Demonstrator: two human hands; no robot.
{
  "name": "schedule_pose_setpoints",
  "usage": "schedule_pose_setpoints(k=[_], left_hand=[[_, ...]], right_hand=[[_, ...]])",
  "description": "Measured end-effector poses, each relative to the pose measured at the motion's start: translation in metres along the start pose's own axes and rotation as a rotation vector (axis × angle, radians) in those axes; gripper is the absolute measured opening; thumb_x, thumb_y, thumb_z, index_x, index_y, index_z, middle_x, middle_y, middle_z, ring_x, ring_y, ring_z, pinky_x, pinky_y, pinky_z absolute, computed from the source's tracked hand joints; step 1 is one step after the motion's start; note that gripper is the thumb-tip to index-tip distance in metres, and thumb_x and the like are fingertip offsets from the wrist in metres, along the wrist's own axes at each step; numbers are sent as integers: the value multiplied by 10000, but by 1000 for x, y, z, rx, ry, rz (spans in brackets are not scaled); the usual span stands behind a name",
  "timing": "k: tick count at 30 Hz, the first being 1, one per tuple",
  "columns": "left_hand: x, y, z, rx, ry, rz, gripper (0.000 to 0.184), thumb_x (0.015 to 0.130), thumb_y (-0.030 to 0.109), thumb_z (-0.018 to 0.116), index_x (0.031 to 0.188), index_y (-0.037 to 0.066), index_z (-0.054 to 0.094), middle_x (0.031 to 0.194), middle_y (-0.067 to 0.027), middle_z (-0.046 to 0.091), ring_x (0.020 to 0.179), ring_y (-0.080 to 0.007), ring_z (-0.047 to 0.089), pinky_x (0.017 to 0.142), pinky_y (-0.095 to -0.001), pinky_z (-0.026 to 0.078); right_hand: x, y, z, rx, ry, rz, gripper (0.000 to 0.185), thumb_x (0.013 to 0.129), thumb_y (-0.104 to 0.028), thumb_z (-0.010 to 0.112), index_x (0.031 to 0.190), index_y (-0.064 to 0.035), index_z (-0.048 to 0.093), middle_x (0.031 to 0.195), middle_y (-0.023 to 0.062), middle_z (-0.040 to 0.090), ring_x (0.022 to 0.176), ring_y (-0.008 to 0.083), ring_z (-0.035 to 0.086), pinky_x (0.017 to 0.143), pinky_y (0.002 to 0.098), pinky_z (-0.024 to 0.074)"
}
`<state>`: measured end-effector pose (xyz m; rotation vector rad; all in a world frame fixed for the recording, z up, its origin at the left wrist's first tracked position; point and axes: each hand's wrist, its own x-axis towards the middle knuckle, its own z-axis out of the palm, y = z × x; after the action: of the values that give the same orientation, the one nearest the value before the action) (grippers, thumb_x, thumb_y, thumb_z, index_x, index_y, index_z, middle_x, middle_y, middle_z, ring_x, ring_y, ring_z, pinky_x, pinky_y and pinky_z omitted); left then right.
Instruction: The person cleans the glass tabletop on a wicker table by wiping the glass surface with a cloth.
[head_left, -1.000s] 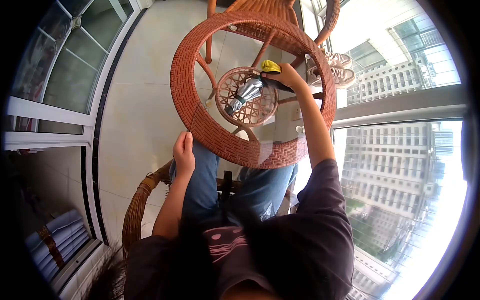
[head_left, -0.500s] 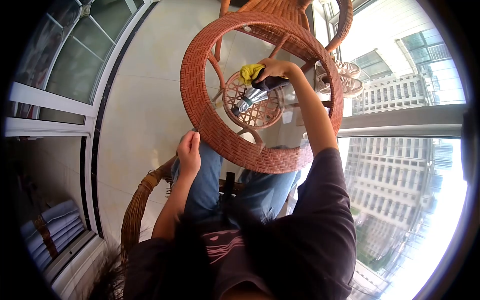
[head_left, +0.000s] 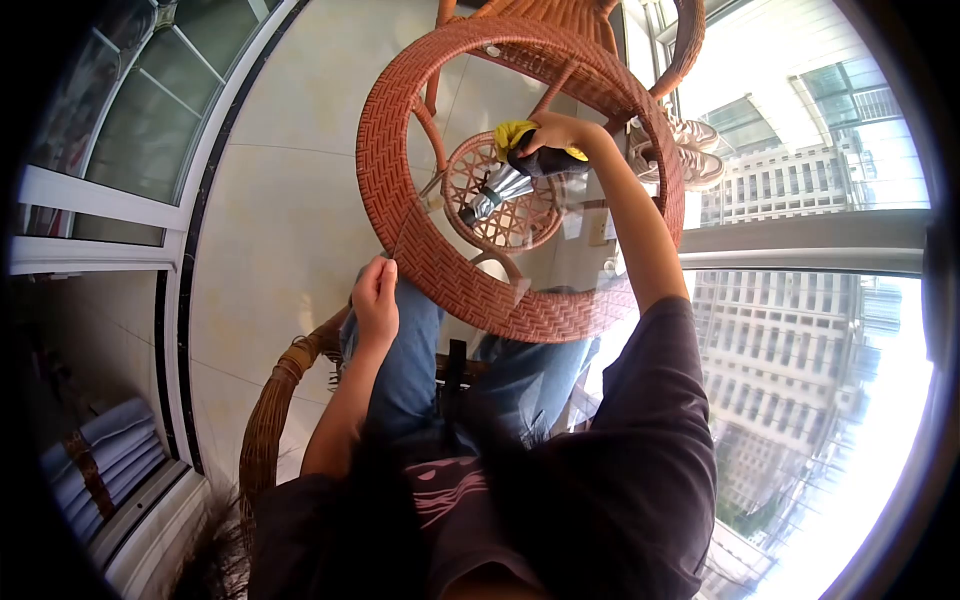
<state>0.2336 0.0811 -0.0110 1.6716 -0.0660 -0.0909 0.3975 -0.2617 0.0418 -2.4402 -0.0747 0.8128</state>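
Note:
A round table with a woven reddish-brown rim (head_left: 392,165) and a glass middle stands before my knees. My right hand (head_left: 562,140) is closed on a crumpled yellow and black cloth (head_left: 545,160), pressed down at the glass. Under the glass, on a round woven lower shelf (head_left: 478,165), lies a silver object with a dark green band and a dark end (head_left: 500,192); the cloth hides part of it. At the rim's near left edge, my left hand (head_left: 377,300) is closed, thumb and fingers pinched on the table edge.
A wicker chair (head_left: 560,30) stands beyond the table, and a wicker armrest (head_left: 268,420) curves at my left. Pale shoes (head_left: 695,155) sit by the window on the right. A glazed sliding door (head_left: 150,130) lines the left side.
My right hand has moved slightly right and toward me with the cloth. My left hand stays at the table edge, and the whole view has shifted slightly.

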Motion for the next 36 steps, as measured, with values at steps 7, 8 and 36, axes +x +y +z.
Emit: schedule_pose_setpoints(k=[7,8,36], left_hand=[[-1,-2,0,-20,-13,-19,302,904,192,435,657,28,374,569,7,290,530,-77,272,476,-243,258],[-1,-3,0,-8,-9,-23,303,904,194,436,657,28,377,568,7,294,531,-77,275,477,-242,260],[-2,0,0,-83,-26,-66,265,903,126,412,660,38,356,608,39,273,556,-48,246,485,-212,232]], right_hand=[[-25,-69,1,-78,-42,176,599,594,-393,746,1013,4,588,902,118,628,828,215,583,740,296,434],[-13,-53,-3,-74,-112,137,598,590,-348,747,1050,-9,570,914,133,626,851,226,582,754,308,433],[-22,-9,0,173,31,110,381,620,-204,715,917,17,621,833,85,639,743,164,585,707,261,446]])
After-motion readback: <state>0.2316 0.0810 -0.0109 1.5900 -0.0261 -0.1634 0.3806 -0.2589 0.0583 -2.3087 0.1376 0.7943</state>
